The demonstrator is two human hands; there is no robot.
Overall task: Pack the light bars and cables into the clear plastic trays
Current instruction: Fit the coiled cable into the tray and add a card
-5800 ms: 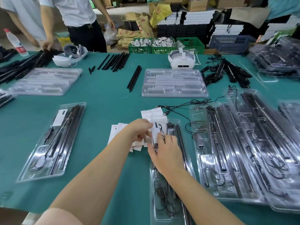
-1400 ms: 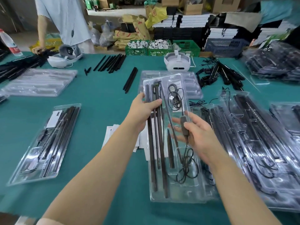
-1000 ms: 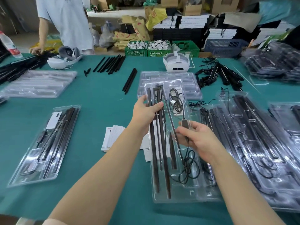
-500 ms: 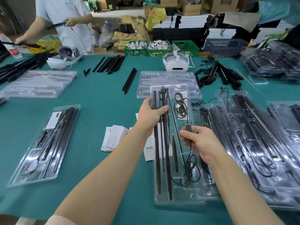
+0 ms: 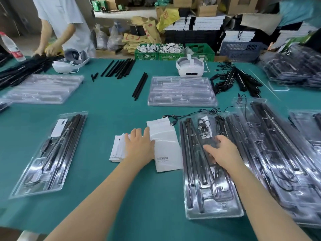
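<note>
A filled clear plastic tray (image 5: 211,204) is lying on the green table (image 5: 107,112) in front of the person, overlapping the edge of a row of other packed trays (image 5: 271,153) to its right. Black light bars (image 5: 186,164) are sitting along its left side, and a coiled cable (image 5: 203,126) is resting in a pocket near its far end. The right hand (image 5: 221,152) is lying on the middle of this tray, fingers spread and fairly straight, pressing down rather than gripping. The left hand (image 5: 139,146) is resting flat, fingers relaxed, on a fanned stack of white leaflets (image 5: 118,148), touching a white pouch (image 5: 165,145) lying just beside the tray.

Another packed tray (image 5: 50,153) with bars and a white card is sitting well to the left. Two piles of empty trays are lying farther back: one (image 5: 181,91) ahead, one (image 5: 43,88) to the left. Loose black bars (image 5: 119,67) and a separate pair (image 5: 139,86) are lying between them. A white headset (image 5: 190,67) is standing beyond the nearer empty pile, with a tangle of cabled bars (image 5: 234,79) to its right. Loose cable ends (image 5: 173,118) are trailing between the pouch and the empty pile. At the far left, another person (image 5: 60,23) is handling a heap of bars (image 5: 22,68), beside a second headset (image 5: 71,61) and a water bottle (image 5: 11,46).
</note>
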